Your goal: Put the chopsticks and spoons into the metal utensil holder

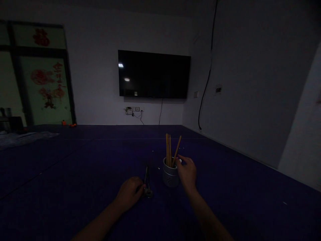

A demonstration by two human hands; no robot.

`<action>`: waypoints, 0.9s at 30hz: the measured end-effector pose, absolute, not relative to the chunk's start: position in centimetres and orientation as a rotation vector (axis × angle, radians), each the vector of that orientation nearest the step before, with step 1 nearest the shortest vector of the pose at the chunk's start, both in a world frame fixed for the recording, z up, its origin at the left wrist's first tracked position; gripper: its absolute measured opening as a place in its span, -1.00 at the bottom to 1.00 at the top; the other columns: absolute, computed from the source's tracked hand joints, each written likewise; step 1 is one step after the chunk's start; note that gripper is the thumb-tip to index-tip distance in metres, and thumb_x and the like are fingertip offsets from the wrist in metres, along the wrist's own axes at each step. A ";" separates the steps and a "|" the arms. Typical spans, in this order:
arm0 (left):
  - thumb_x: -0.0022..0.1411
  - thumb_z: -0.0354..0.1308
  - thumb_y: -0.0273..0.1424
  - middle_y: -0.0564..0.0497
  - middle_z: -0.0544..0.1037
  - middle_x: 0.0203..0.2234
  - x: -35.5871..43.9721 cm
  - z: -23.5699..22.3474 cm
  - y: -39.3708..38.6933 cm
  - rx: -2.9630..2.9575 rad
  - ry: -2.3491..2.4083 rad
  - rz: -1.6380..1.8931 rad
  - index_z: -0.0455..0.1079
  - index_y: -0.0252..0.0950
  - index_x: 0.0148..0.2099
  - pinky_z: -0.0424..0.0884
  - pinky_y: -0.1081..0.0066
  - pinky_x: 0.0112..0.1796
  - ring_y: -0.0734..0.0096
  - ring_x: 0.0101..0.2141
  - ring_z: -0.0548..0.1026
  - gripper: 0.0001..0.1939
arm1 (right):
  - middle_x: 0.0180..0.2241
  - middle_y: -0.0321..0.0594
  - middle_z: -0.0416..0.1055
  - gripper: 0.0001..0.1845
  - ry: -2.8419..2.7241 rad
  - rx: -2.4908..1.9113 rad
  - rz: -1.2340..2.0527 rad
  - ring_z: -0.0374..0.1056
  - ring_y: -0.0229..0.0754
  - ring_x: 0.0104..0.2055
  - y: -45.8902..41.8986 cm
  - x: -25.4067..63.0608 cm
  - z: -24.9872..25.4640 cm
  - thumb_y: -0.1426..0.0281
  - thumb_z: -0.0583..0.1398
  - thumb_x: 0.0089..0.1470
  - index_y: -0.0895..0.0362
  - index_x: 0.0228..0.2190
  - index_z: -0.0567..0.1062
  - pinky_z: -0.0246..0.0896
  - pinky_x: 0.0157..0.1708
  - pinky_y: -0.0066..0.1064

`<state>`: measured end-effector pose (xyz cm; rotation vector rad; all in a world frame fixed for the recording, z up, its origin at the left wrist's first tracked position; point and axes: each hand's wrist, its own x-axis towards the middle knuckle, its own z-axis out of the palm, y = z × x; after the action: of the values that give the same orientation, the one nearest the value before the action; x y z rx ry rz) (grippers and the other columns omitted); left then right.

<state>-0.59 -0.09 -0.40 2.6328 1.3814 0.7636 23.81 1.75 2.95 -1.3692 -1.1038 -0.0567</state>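
Observation:
My left hand (129,193) rests low over the purple surface, fingers curled. Its thumb and fingertips close at the side of a dark, slender metal tool (147,179) that looks like scissors, with a rounded end towards me. Just right of that stands a grey cylindrical holder (171,176) with small holes in its front. Several yellowish chopsticks (168,150) stand in it, and one of them leans to the right. My right hand (187,171) is at the holder's right rim, fingers pinched near the leaning stick. Something small and white shows at the fingertips; what they grip is unclear.
A wide purple surface (100,157) reaches to the walls, with small white scraps on it. Crumpled clear plastic (27,138) lies far left, near small orange objects (72,125). A television (154,74) hangs on the back wall, and a black cable (205,87) runs down the right wall.

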 end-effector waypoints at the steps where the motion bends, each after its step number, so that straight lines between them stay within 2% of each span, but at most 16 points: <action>1: 0.27 -0.13 -0.32 -0.02 0.48 -0.42 -0.6 -0.4 -0.1 2.634 1.387 0.754 0.38 -0.28 -0.40 0.25 0.45 -0.36 0.41 -0.36 0.42 -0.69 | -0.26 -0.03 0.44 -0.61 -1.112 -1.366 -0.055 0.34 -0.07 -0.22 1.7 23.8 3.0 0.18 0.12 -0.04 0.20 -0.31 0.57 0.17 -0.20 -0.29; 16: 0.28 -0.15 -0.32 -0.01 0.48 -0.42 -0.4 -0.4 -0.2 2.643 1.383 0.758 0.38 -0.26 -0.40 0.25 0.46 -0.35 0.41 -0.36 0.42 -0.68 | -0.31 -0.07 0.45 -0.59 -1.126 -1.350 -0.072 0.32 -0.08 -0.29 1.5 23.5 3.3 0.11 0.16 -0.06 0.17 -0.34 0.57 0.15 -0.27 -0.31; 27: 0.27 -0.14 -0.33 -0.01 0.49 -0.41 -0.4 -0.3 -0.2 2.647 1.382 0.727 0.39 -0.26 -0.39 0.27 0.46 -0.34 0.41 -0.35 0.42 -0.68 | -0.25 -0.05 0.42 -0.49 -1.101 -1.429 -0.209 0.33 -0.07 -0.27 0.4 22.9 4.5 0.01 0.14 -0.03 0.18 -0.27 0.55 0.17 -0.30 -0.30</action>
<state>-0.45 -0.18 -0.30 2.6465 1.3820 0.7271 22.88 0.38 4.45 -1.4286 -1.1009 -0.2094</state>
